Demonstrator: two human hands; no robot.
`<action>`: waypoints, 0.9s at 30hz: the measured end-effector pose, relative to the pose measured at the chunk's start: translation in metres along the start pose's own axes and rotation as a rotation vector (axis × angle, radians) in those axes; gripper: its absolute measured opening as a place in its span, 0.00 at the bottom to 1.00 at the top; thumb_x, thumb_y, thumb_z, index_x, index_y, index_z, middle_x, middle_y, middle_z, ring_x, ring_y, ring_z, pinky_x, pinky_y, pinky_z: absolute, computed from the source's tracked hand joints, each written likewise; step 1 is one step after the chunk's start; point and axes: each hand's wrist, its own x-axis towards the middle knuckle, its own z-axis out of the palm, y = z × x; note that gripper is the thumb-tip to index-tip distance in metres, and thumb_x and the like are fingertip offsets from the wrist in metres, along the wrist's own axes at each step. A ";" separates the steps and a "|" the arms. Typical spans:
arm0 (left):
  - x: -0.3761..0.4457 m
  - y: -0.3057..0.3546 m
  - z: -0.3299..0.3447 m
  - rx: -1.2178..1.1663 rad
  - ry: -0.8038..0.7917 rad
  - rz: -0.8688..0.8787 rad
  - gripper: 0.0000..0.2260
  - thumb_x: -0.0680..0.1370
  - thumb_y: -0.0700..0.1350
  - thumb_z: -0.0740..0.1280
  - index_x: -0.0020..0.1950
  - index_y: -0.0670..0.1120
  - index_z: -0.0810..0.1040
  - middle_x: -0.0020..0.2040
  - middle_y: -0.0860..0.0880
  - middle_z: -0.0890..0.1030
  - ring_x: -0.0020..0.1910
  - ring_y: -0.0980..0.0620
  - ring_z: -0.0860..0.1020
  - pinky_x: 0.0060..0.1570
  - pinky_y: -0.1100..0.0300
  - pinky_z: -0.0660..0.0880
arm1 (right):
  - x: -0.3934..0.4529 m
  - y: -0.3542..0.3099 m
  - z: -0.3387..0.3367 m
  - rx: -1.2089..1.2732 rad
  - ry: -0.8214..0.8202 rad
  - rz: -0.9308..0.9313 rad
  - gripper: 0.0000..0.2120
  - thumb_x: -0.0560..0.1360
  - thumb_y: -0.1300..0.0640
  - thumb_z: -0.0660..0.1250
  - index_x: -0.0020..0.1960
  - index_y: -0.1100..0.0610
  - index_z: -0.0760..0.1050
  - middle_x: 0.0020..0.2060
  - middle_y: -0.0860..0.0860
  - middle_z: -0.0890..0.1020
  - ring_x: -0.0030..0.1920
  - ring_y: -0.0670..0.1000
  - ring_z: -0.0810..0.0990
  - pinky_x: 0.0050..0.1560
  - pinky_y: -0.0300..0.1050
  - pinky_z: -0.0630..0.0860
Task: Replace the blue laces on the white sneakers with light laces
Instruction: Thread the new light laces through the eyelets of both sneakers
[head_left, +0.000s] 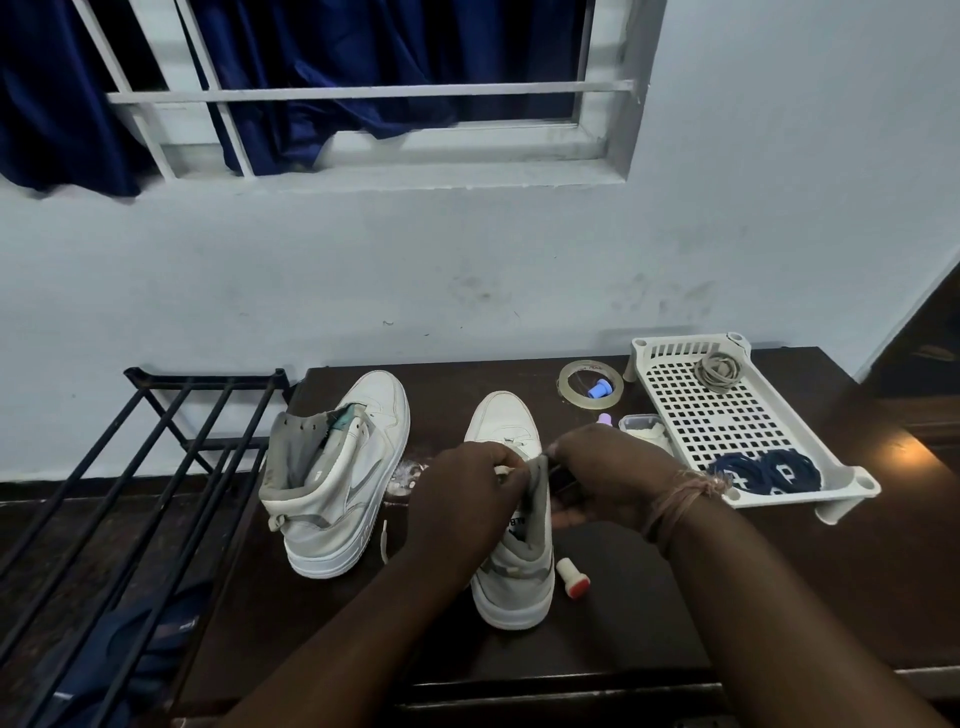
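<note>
Now both hands work over the near sneaker: left hand pinching a light lace, right hand gripping the tongue. If that pinch slips, I'd say the lace could pull back out of its eyelet. Count: two white sneakers, the other to its left, and two blue lace coils in the tray to its right.

Pale blue wall, barred window with navy curtain, dark wooden table.
</note>
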 end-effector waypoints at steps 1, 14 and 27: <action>0.000 -0.001 0.001 -0.012 -0.004 -0.009 0.11 0.75 0.59 0.66 0.45 0.56 0.86 0.42 0.58 0.85 0.43 0.58 0.81 0.45 0.54 0.78 | -0.001 0.000 -0.001 0.013 -0.031 0.024 0.15 0.80 0.65 0.55 0.59 0.70 0.77 0.54 0.68 0.82 0.43 0.61 0.84 0.48 0.55 0.84; 0.008 -0.006 -0.020 0.056 -0.113 -0.186 0.30 0.58 0.67 0.70 0.58 0.62 0.72 0.51 0.57 0.79 0.55 0.51 0.77 0.56 0.49 0.74 | -0.014 -0.006 -0.023 0.060 0.461 -0.343 0.06 0.70 0.64 0.68 0.34 0.61 0.77 0.33 0.57 0.81 0.39 0.57 0.81 0.44 0.51 0.80; 0.006 -0.010 -0.030 -0.168 -0.294 -0.413 0.26 0.66 0.61 0.79 0.54 0.54 0.69 0.48 0.55 0.78 0.45 0.59 0.78 0.42 0.61 0.77 | -0.027 -0.007 -0.005 -0.641 0.168 -0.238 0.07 0.78 0.57 0.68 0.47 0.60 0.83 0.37 0.52 0.83 0.38 0.48 0.80 0.41 0.40 0.77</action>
